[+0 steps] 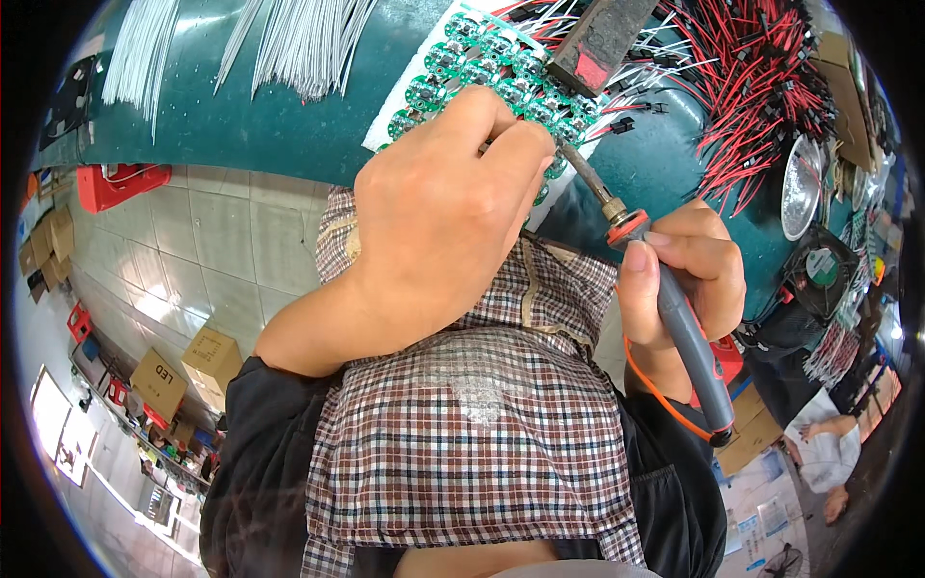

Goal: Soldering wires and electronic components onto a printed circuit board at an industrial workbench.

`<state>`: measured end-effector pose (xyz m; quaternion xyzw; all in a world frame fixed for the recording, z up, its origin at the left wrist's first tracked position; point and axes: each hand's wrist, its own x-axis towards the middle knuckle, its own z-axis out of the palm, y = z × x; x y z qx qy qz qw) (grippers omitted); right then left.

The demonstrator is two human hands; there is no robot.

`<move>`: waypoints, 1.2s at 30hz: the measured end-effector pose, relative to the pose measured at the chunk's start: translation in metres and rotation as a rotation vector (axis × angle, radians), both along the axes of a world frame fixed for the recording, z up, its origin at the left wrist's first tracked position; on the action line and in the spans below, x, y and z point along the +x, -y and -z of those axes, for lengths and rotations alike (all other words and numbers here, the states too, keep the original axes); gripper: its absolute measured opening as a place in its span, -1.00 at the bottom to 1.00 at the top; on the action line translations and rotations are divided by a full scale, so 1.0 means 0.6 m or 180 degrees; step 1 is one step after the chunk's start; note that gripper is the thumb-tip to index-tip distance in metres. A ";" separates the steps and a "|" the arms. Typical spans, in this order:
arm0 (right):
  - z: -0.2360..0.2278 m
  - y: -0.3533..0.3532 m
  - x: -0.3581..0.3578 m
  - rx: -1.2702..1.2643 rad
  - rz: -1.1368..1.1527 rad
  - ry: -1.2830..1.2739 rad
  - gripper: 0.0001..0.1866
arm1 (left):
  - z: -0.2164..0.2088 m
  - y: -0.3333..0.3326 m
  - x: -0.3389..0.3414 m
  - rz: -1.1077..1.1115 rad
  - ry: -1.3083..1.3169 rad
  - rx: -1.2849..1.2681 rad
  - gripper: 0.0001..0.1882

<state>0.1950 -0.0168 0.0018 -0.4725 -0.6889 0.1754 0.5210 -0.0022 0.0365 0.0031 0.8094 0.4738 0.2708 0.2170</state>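
In my right hand (689, 275) is a soldering iron (679, 308) with a grey handle and an orange cord. Its metal tip points up and left, to the small round green circuit boards (479, 69) set in rows on a white foam sheet (421, 69). My left hand (458, 183) is over the near part of these boards, close to the iron's tip. Its fingers are pinched together, and what they grip is hidden behind the hand. A dark block with a red patch (602, 48) lies across the far right boards.
White wires (313, 48) lie bundled on the green table (217, 125) at the far left. A heap of red and black connector wires (761, 87) spreads at the right, beside a metal bowl (802, 188) and a black fan (819, 270). Another person (827, 438) is at the lower right.
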 end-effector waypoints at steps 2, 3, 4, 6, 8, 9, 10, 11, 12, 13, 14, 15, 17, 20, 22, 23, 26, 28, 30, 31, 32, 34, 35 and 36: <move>-0.003 0.001 0.000 0.0108 0.0048 -0.0027 -0.72 | -0.001 0.004 -0.003 -0.0047 0.0160 -0.0047 -0.88; -0.006 0.003 0.000 0.0210 0.0100 -0.0055 -0.71 | -0.003 0.006 -0.005 -0.0091 0.0319 -0.0101 -0.87; -0.007 0.006 -0.001 0.0213 0.0102 -0.0057 -0.71 | -0.007 0.008 -0.008 -0.0088 0.0318 -0.0098 -0.87; -0.013 0.016 -0.002 0.0032 0.0076 -0.0005 -0.70 | -0.018 0.013 -0.017 -0.0108 0.0356 -0.0477 -0.84; -0.021 0.021 -0.006 -0.0084 0.0017 0.0088 -0.71 | -0.019 0.017 -0.024 -0.0058 0.0340 -0.0432 -0.83; -0.025 0.023 -0.008 -0.0202 -0.0041 0.0180 -0.71 | -0.018 0.019 -0.025 -0.0008 0.0322 -0.0390 -0.82; -0.029 0.024 -0.007 -0.0277 -0.0095 0.0243 -0.70 | -0.017 0.020 -0.025 -0.0007 0.0321 -0.0389 -0.82; -0.027 0.024 -0.009 -0.0277 -0.0093 0.0244 -0.70 | -0.015 0.021 -0.025 -0.0001 0.0331 -0.0364 -0.82; -0.024 0.025 -0.012 -0.0258 -0.0059 0.0201 -0.70 | -0.015 0.021 -0.025 0.0006 0.0342 -0.0339 -0.82; -0.021 0.026 -0.015 -0.0235 -0.0035 0.0159 -0.70 | -0.015 0.021 -0.026 -0.0001 0.0343 -0.0335 -0.82; -0.019 0.026 -0.017 -0.0231 -0.0041 0.0160 -0.70 | -0.017 0.021 -0.026 0.0016 0.0261 -0.0318 -0.83; -0.017 0.025 -0.018 -0.0218 -0.0043 0.0170 -0.70 | -0.017 0.021 -0.027 0.0033 0.0179 -0.0301 -0.84; -0.012 0.025 -0.019 -0.0205 -0.0043 0.0183 -0.70 | -0.015 0.022 -0.026 0.0033 0.0149 -0.0275 -0.84; -0.009 0.024 -0.021 -0.0151 -0.0058 0.0100 -0.71 | -0.012 0.022 -0.023 0.0035 0.0137 -0.0243 -0.85; -0.009 0.023 -0.022 -0.0140 -0.0075 0.0107 -0.71 | -0.011 0.022 -0.023 0.0033 0.0157 -0.0233 -0.85; -0.010 0.023 -0.022 -0.0138 -0.0078 0.0108 -0.71 | -0.010 0.022 -0.023 0.0021 0.0116 -0.0221 -0.86; -0.012 0.024 -0.024 -0.0149 -0.0101 0.0143 -0.70 | -0.002 0.022 -0.025 0.0063 0.0095 -0.0125 -0.86; -0.013 0.026 -0.025 -0.0185 -0.0071 0.0201 -0.70 | 0.000 0.020 -0.026 0.0117 0.0117 -0.0042 -0.86; -0.013 0.027 -0.026 -0.0180 -0.0065 0.0215 -0.70 | -0.001 0.019 -0.027 0.0168 0.0119 -0.0070 -0.85; -0.014 0.028 -0.026 -0.0177 -0.0054 0.0230 -0.70 | -0.003 0.020 -0.026 0.0171 0.0123 -0.0068 -0.85; -0.015 0.029 -0.026 -0.0176 -0.0050 0.0234 -0.70 | -0.004 0.022 -0.025 0.0102 0.0234 -0.0132 -0.84; -0.015 0.030 -0.026 -0.0168 -0.0058 0.0318 -0.69 | -0.008 0.026 -0.027 0.0029 0.0344 -0.0196 -0.83; -0.016 0.031 -0.026 -0.0167 -0.0062 0.0316 -0.69 | -0.010 0.029 -0.031 0.0007 0.0335 -0.0258 -0.83; -0.018 0.033 -0.026 -0.0143 -0.0014 0.0331 -0.68 | -0.012 0.032 -0.035 -0.0014 0.0326 -0.0320 -0.82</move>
